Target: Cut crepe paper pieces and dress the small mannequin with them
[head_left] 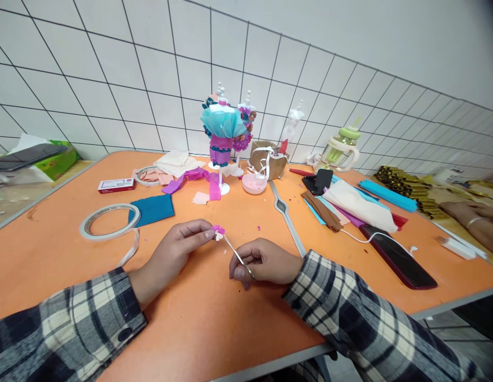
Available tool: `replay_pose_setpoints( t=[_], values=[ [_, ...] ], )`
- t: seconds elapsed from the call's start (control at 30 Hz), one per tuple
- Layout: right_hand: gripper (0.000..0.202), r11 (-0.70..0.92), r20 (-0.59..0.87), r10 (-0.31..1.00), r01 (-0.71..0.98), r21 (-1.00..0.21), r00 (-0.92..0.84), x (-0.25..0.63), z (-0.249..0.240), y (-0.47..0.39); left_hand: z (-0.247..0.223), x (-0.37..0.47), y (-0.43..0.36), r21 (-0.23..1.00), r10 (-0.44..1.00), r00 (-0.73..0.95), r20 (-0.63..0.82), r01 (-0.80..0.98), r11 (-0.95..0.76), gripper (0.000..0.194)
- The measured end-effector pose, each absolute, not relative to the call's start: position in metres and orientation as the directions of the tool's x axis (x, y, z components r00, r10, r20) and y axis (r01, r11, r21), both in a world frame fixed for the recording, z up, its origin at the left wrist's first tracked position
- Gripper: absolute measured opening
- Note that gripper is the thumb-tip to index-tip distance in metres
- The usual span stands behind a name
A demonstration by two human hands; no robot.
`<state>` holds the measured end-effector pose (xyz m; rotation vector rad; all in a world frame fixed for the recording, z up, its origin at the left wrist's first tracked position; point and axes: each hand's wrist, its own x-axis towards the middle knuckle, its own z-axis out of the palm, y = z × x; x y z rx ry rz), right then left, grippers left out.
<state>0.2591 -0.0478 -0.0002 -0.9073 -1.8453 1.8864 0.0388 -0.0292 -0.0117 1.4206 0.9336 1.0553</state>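
Note:
Between the thumb and forefinger of my left hand (185,241) is a small pink and white paper piece (218,231), perhaps a flower. My right hand (266,262) grips small metal scissors (239,258), fingers around the handle loops. Their tips touch or nearly touch the paper piece's lower edge; I cannot tell which. Both hands hover over the orange table (183,329). Beyond them stands a miniature dress form (221,132) in a turquoise and purple paper outfit. A roll of white tape (87,228) lies left of my left hand, near folded blue paper (157,208).
A pink bowl (254,184) sits before a brown box (266,162). On the right are a phone (401,260), crepe paper strips (360,204) and a green-lidded bottle (342,146). A red-white box (116,185) lies left. Another person's arm (477,220) rests at far right.

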Motion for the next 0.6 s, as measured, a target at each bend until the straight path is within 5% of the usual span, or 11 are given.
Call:
replay_pose_setpoints(
  t=[0.6],
  values=[
    [0.036,-0.1,-0.267,0.68,0.275,-0.956,-0.682,0.257,0.0057,-0.0489,-0.0081,0.0407,-0.0308,0.993,0.955,0.275,0.109,0.016,-0.117,0.012]
  ],
)
